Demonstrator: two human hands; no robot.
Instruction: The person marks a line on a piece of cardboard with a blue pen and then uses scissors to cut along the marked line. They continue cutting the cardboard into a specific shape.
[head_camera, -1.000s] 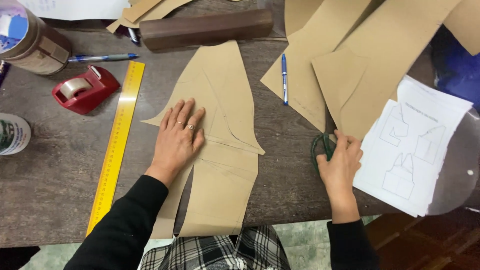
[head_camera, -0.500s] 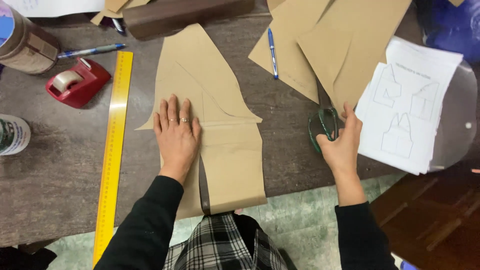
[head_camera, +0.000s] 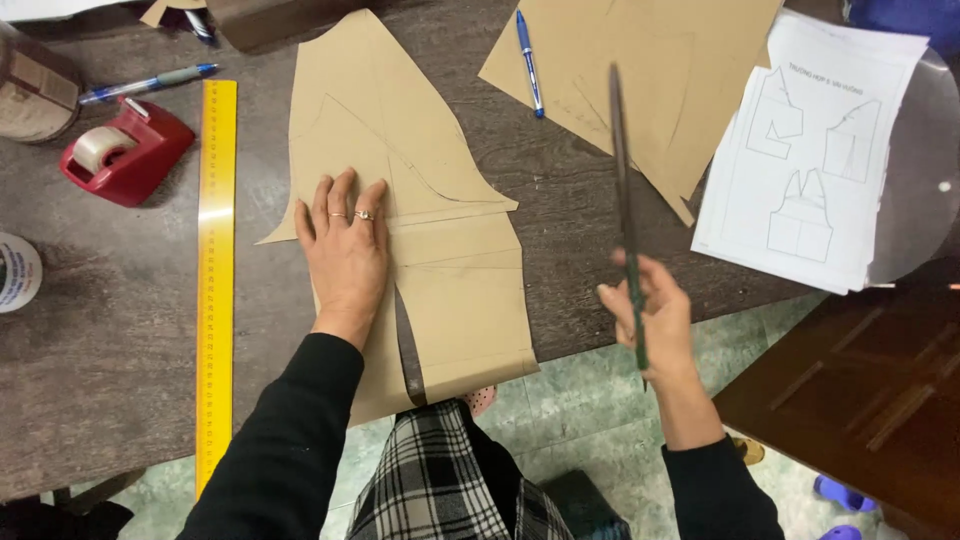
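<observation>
My left hand (head_camera: 345, 252) lies flat, fingers apart, on a brown paper pattern piece (head_camera: 430, 240) with pencil lines, which overhangs the table's near edge. My right hand (head_camera: 652, 322) is raised off the table, gripping the dark green handles of a pair of scissors (head_camera: 622, 190). The long blades point up and away, over the table. Both sleeves are black.
A yellow ruler (head_camera: 215, 270) lies left of the pattern, beside a red tape dispenser (head_camera: 125, 152) and a blue pen (head_camera: 148, 84). More brown paper sheets (head_camera: 640, 70) with another blue pen (head_camera: 529, 62) lie at the back. White sheets with garment drawings (head_camera: 815, 150) sit right. A tape roll (head_camera: 15, 272) is far left.
My right hand has lifted the scissors off the table and swung the blades upward. The left hand stays pressed on the pattern. The view has shifted down toward the table's edge.
</observation>
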